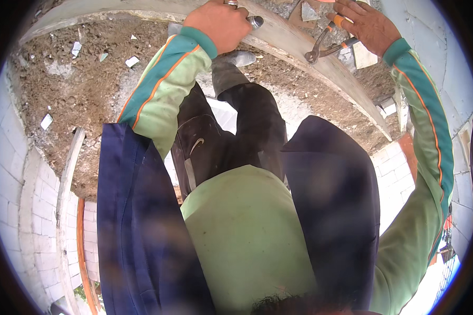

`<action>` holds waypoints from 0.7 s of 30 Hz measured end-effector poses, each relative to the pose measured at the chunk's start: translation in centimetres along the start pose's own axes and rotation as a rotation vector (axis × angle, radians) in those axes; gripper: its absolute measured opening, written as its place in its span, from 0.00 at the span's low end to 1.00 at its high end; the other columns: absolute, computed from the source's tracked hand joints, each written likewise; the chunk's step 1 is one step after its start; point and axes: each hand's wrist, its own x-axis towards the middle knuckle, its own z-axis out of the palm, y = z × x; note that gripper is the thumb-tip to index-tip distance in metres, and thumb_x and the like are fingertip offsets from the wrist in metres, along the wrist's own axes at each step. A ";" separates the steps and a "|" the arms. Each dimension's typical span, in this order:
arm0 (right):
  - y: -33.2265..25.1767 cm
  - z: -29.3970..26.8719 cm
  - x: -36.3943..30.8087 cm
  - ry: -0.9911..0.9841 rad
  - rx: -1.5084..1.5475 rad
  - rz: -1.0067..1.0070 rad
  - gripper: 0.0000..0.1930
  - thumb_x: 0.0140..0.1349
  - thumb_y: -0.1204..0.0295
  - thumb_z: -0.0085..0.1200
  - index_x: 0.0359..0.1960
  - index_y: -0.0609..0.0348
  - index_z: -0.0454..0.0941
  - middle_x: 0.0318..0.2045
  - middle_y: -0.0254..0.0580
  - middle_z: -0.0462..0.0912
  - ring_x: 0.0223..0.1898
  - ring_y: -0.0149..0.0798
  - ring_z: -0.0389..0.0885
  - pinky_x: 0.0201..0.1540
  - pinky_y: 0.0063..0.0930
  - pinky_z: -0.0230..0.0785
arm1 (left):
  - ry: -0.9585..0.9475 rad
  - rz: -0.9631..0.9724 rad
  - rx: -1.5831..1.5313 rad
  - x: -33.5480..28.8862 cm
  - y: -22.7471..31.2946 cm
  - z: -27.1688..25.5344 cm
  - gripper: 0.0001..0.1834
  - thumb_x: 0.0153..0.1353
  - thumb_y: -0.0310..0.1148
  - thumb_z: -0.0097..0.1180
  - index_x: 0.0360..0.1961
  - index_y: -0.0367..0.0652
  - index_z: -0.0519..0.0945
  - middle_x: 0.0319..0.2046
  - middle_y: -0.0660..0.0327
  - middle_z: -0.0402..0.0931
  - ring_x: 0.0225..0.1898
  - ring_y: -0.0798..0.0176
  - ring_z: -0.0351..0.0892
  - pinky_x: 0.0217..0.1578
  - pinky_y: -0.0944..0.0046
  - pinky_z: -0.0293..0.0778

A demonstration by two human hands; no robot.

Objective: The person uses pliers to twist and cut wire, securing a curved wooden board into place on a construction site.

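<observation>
My left hand (218, 25), at the top of the view, is closed around a tool whose dark, shiny rounded end (256, 22) sticks out beside the knuckles. A bit of bright metal shows above the fist; the rest of the tool is hidden. At the upper right, my right hand (372, 27) has its fingers bent over metal pincers (320, 51) with orange and black handles. The pincers' jaws point down and left, in front of a long curved wooden board (320, 68). Part of the grip is hidden by the fingers.
Brown soil (63, 84) with scattered white tile chips lies left of my legs. A pale block wall (423, 31) rises on the right, and another (5, 147) on the left. A thin wooden strip (65, 205) stands at lower left. My shoe (239, 58) is beside the curved board.
</observation>
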 end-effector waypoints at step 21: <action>1.0 0.8 -1.0 -0.126 0.201 0.017 0.19 0.58 0.66 0.51 0.53 0.49 0.73 0.48 0.37 0.75 0.57 0.40 0.74 0.52 0.33 0.74 | 0.002 0.107 -0.021 1.8 -0.7 -1.0 0.13 0.49 0.42 0.60 0.27 0.44 0.86 0.31 0.58 0.82 0.39 0.51 0.83 0.40 0.53 0.79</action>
